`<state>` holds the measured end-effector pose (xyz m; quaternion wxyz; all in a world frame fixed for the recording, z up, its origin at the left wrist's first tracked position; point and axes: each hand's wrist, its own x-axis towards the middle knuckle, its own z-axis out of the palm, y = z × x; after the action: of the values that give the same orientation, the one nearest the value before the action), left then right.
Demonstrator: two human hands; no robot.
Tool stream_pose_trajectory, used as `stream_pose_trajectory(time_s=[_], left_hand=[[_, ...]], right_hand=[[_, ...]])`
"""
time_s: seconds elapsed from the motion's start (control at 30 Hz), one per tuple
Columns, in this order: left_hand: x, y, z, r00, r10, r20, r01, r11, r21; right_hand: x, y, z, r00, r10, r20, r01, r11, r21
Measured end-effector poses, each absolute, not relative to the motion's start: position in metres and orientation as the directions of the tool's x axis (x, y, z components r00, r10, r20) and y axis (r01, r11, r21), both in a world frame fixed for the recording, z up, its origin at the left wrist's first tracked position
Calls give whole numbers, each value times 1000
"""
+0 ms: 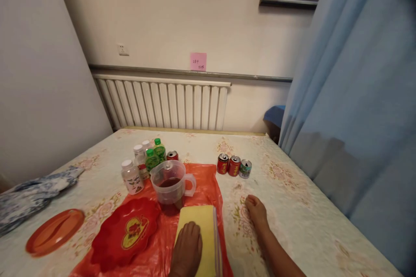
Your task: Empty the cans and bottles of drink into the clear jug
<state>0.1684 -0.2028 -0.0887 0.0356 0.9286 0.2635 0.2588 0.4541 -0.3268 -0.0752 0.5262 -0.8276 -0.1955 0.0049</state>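
Note:
My left hand [188, 244] lies palm down on a folded yellow cloth [208, 236], its fingers resting on the top. The cloth sits on a red plastic sheet [208, 181]. To the right, my right hand [256, 210] rests on the floral tablecloth [289, 225] with its fingers curled in, and nothing shows in them. Beyond the cloth stands a clear plastic measuring jug [164, 192] holding dark liquid. A red scalloped plate [113, 238] is left of my left hand. Past my right hand stand two red cans [222, 164] and a green-and-silver can [245, 169], all opened.
Bottles with white caps [132, 178] and green caps [151, 162] stand behind the jug, beside another red can [172, 156]. An orange-red lid [55, 231] and a blue-white patterned cloth [35, 194] lie at left. A blue curtain [357, 95] hangs along the right side.

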Motion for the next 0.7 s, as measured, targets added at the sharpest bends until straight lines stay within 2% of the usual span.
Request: stream_pose_trajectory(time_s=[0.23, 0.7], left_hand=[[169, -210, -71, 746, 545, 383, 512, -837, 193], [169, -211, -67, 753, 562, 344, 523, -827, 205]], right_hand=[[377, -345, -85, 858, 480, 185, 391, -374, -841], [315, -355, -79, 753, 610, 247, 585, -447, -677]])
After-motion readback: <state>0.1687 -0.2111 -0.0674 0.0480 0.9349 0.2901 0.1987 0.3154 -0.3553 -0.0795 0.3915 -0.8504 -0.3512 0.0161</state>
